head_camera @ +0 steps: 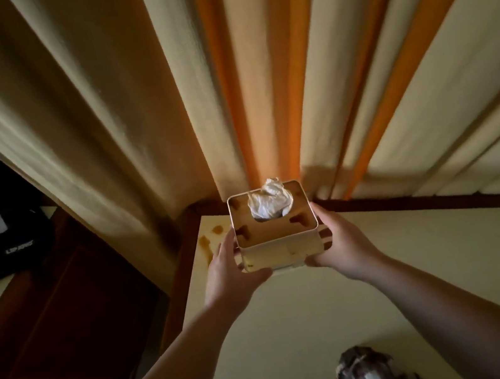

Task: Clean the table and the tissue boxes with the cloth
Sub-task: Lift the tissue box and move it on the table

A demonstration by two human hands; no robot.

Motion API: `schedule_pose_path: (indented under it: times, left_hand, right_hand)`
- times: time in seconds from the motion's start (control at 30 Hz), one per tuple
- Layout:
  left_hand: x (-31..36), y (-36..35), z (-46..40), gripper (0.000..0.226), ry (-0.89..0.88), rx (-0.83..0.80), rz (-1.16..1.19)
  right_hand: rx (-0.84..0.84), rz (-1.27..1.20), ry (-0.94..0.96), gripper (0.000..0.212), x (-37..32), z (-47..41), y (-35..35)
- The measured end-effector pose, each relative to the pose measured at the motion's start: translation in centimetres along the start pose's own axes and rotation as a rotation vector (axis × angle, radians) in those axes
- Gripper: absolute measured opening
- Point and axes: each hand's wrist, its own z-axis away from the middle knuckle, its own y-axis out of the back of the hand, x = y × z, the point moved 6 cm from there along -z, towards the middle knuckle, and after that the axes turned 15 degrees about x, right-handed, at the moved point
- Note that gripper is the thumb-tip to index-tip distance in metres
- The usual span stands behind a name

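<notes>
**dustbunny42:** So where's everything at? Both hands are on the tissue box [277, 234], at the far corner of the table [298, 330] by the curtains [127, 94]. The left hand [232, 271] wraps its left side and the right hand [336, 241] takes the right, with a thumb under each front corner. Can't tell if it's lifted or just sitting there.

**mop_n_glo:** Looks like a light, stiff box to me, thin walls with a flat lid and a tissue [268, 201] puffed out of the hole. I'd guess it barely weighs anything. Gripping the two sides low like that seems right; squeeze the lid and it might pop or flex.

**dustbunny42:** There are brownish smears on the lid and front, plus sticky-looking spots [213, 235] on the table just left of it.

**mop_n_glo:** Yeah, and the cloth [372, 374] is bunched up at the near edge, well apart from both hands. Nobody's holding it. Smooth sides might be slippery if that gunk is wet, so keep a firm hold.
</notes>
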Motion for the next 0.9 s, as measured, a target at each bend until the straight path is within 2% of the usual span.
schedule_pose_path:
  times: [0.23, 0.4, 0.63, 0.9]
  left_hand:
    - [5.5, -7.3, 3.9, 0.109, -0.098, -0.147, 0.032]
    - [6.8, -11.7, 7.0, 0.108, -0.124, -0.264, 0.077]
    - [7.0, -15.0, 8.9, 0.111, -0.132, -0.348, 0.111]
    - [6.3, -15.6, 10.1, 0.108, -0.107, -0.367, 0.11]
  right_hand:
    - [0.111, -0.022, -0.062, 0.119, 5.5, 4.8, 8.6]
    - [0.137, -0.027, -0.12, 0.112, 8.7, 8.6, 12.1]
    - [0.203, -0.045, -0.214, 0.106, 12.2, 11.7, 13.4]
    - [0.194, -0.009, -0.258, 0.11, 14.0, 12.6, 12.6]
